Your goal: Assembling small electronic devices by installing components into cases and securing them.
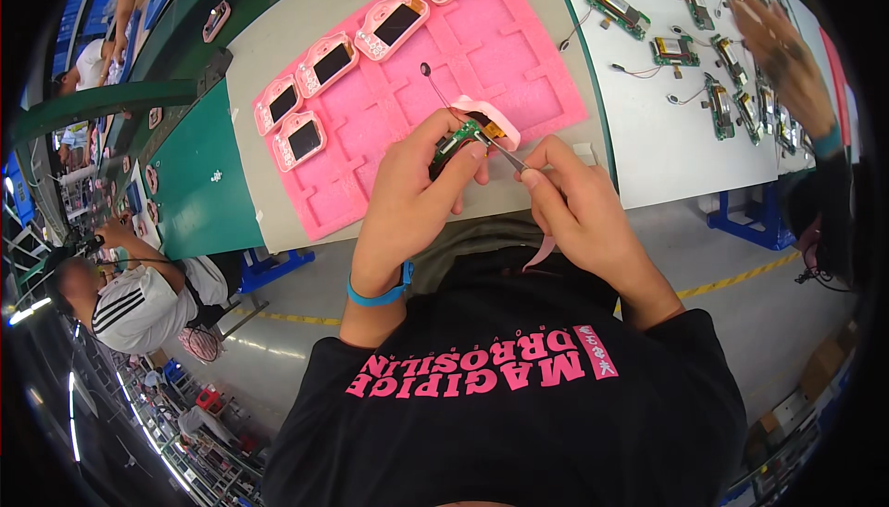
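My left hand is closed around a small green circuit board next to a pink device shell. A thin wire runs up from the board to a small round black part lying over the pink foam tray. My right hand pinches metal tweezers, whose tips reach the board's edge by an orange flex cable. Below that hand hangs a thin pale pink strip; what it belongs to is unclear. Fingers hide part of the board.
Several pink handheld devices with dark screens sit along the tray's left and far side. On the white table at right lie several wired circuit boards, where another person's blurred hand reaches in. Another person sits at left.
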The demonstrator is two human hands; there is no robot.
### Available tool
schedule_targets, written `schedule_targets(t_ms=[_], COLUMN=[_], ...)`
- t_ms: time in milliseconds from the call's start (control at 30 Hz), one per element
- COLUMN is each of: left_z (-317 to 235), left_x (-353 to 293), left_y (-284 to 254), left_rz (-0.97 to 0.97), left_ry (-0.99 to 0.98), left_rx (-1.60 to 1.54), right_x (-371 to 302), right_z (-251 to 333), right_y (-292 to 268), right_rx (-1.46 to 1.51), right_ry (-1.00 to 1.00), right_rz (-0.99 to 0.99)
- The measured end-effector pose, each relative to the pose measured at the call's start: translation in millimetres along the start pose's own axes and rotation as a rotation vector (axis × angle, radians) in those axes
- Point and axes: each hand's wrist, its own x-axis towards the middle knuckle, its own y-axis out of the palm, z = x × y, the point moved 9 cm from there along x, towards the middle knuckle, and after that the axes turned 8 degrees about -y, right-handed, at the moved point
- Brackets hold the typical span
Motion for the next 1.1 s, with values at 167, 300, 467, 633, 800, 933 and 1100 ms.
schedule_targets(t_ms=[167, 300, 467, 633, 800, 933, 1100], left_z=[1, 2, -23, -20, -3, -45, -21], left_x=[5, 16, 20, 18, -4, -9, 20], left_y=[1, 3, 14, 15, -16, -13, -17], left_rz=[-0.057, -0.059, 0.051, 0.205, 0.06, -0.303, -0.183], left_ry=[0.025, -0.001, -0.051, -0.154, -0.16, 0.693, 0.55], left_rx=[0.026, 0.094, 0.042, -0.161, -0.059, 0.683, 0.474], right_x=[-3, -9, -12, 22, 30, 38, 46], right_z=[1, 5, 28, 39, 29, 35, 34], right_y=[-1, -11, -42, -18, -31, -25, -27], right_rx=[0.057, 0.105, -0.198, -0.492, -0.541, -0.688, -0.631], right_ry=[0.025, 0.051, -0.162, -0.555, -0.386, -0.22, -0.164], right_rz=[0.023, 0.052, -0.126, -0.14, -0.201, -0.217, -0.191])
